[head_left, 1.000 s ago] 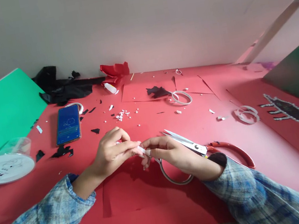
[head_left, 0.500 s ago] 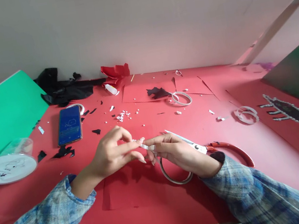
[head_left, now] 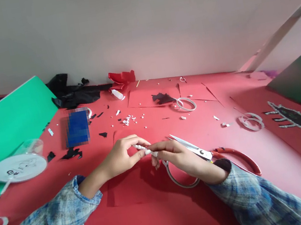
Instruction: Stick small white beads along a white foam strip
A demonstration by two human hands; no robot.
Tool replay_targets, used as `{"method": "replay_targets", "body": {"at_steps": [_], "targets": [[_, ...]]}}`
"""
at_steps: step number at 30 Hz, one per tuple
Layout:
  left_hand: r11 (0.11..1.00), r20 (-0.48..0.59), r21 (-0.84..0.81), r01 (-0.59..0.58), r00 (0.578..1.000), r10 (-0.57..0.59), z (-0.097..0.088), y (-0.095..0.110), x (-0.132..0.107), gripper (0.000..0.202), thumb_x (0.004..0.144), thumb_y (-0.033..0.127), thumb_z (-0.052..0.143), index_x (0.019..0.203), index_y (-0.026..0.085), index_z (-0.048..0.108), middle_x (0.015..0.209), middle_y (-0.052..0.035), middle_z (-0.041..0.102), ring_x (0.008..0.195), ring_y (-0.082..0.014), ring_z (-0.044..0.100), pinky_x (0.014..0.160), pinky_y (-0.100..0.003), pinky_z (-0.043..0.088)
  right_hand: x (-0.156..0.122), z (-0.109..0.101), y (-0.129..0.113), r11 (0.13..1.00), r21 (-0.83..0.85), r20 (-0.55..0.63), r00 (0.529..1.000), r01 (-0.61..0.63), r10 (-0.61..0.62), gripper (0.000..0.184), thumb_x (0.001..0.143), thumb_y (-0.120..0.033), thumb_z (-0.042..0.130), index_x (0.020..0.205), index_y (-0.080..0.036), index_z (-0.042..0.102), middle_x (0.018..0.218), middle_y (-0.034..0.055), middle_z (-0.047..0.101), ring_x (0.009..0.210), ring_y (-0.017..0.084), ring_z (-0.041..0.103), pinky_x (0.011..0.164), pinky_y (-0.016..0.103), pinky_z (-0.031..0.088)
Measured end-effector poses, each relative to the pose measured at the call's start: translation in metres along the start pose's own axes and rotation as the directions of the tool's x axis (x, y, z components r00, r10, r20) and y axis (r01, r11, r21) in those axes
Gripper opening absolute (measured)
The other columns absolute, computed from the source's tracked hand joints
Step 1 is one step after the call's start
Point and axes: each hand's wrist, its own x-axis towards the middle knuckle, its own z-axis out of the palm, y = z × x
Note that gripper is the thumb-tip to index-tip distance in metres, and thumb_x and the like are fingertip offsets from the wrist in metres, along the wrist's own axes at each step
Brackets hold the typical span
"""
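Observation:
A narrow white strip with small white bits along it runs between my two hands above the red table. My left hand pinches it between thumb and fingers. From the other side, my right hand grips its right end, the fingertips of both hands almost touching. Below my right hand is a thin white tape roll, its upper part partly covered by the hand. Scissors with red handles lie beside and partly behind my right wrist, blades apart. A red paper sheet lies under my hands.
White beads lie scattered ahead, near a small white bottle. A phone and a lidded plastic cup on its side are left. Further tape rolls and a beaded black cutout lie right.
The view has shifted, so the table items sit lower and further right. My left fingers have closed in on the strip, and more white bits show along it.

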Motion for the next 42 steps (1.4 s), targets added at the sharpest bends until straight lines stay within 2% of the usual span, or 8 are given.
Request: {"method": "replay_targets", "body": {"at_steps": [4,7,9,17,28,31,35,42], "targets": [[0.987,-0.078,0.098,-0.131,0.987,0.138,-0.002,-0.005,0.001,0.01,0.086,0.027,0.06,0.088,0.019,0.066,0.083,-0.0017,0.065,0.076,-0.0131,0.063,0.073,-0.027,0.051,-0.001,0.001,-0.002,1.0,-0.019,-0.023,1.0,-0.017,0.016,0.024,0.087,-0.025,0.051,0.103,-0.017,0.067,0.073,0.0003,0.065,0.07,0.013,0.061,0.07,0.027,0.046],[0.928,-0.094,0.238,-0.287,0.944,0.316,-0.003,-0.007,0.001,0.011,0.087,0.027,0.059,0.089,0.02,0.068,0.076,-0.0009,0.063,0.071,-0.0118,0.059,0.071,-0.027,0.048,0.0,0.0,0.001,1.0,0.015,-0.043,0.999,-0.001,0.001,0.021,0.087,-0.029,0.053,0.091,-0.016,0.068,0.071,0.0007,0.063,0.066,0.011,0.058,0.065,0.025,0.044],[0.903,-0.093,0.281,-0.324,0.928,0.362,-0.003,-0.007,0.0,0.011,0.087,0.026,0.059,0.091,0.021,0.068,0.077,-0.0009,0.064,0.07,-0.0115,0.058,0.07,-0.027,0.047,0.0,0.0,0.003,0.998,0.063,-0.075,0.997,0.003,0.002,0.019,0.086,-0.027,0.054,0.084,-0.015,0.068,0.068,0.0006,0.061,0.062,0.01,0.054,0.062,0.024,0.042],[0.911,-0.108,0.217,-0.351,0.919,0.38,-0.001,-0.003,-0.002,0.013,0.084,0.018,0.062,0.096,0.017,0.066,0.079,-0.0018,0.061,0.071,-0.0114,0.057,0.068,-0.026,0.049,-0.001,0.0,0.005,0.988,0.151,-0.13,0.992,0.027,-0.007,0.015,0.08,-0.026,0.057,0.08,-0.015,0.067,0.061,-0.0015,0.054,0.057,0.009,0.043,0.057,0.024,0.034],[0.905,-0.121,0.205,-0.372,0.908,0.401,0.001,-0.002,-0.003,0.018,0.083,0.015,0.061,0.1,0.018,0.066,0.083,-0.0026,0.063,0.075,-0.0117,0.059,0.07,-0.026,0.051,-0.001,0.0,0.004,0.977,0.21,-0.141,0.99,0.034,-0.004,0.012,0.076,-0.022,0.057,0.079,-0.016,0.067,0.06,-0.0018,0.054,0.058,0.01,0.044,0.059,0.026,0.035],[0.897,-0.139,0.221,-0.383,0.898,0.418,0.003,-0.001,-0.003,0.018,0.084,0.016,0.061,0.101,0.019,0.066,0.082,-0.0024,0.063,0.073,-0.0113,0.059,0.068,-0.026,0.051,-0.001,0.001,0.005,0.976,0.211,-0.151,0.988,0.055,-0.023,0.014,0.078,-0.028,0.059,0.074,-0.016,0.065,0.058,-0.0024,0.051,0.057,0.01,0.042,0.057,0.025,0.033],[0.907,-0.121,0.195,-0.374,0.908,0.401,0.004,0.002,-0.005,0.022,0.083,0.015,0.062,0.105,0.018,0.064,0.085,-0.0032,0.064,0.075,-0.012,0.06,0.069,-0.026,0.052,-0.001,0.004,0.005,0.981,0.184,-0.166,0.986,0.058,-0.027,0.024,0.076,-0.039,0.067,0.069,-0.016,0.061,0.059,-0.0034,0.049,0.053,0.008,0.035,0.053,0.025,0.027],[0.938,-0.17,0.171,-0.3,0.929,0.328,0.008,0.005,-0.01,0.035,0.083,0.016,0.062,0.117,0.019,0.055,0.085,-0.0015,0.067,0.075,-0.0109,0.064,0.071,-0.023,0.055,-0.001,0.009,0.008,0.963,0.251,-0.253,0.967,0.099,-0.034,0.021,0.076,-0.033,0.064,0.065,-0.016,0.059,0.06,-0.0022,0.053,0.056,0.009,0.042,0.056,0.024,0.031]]}}
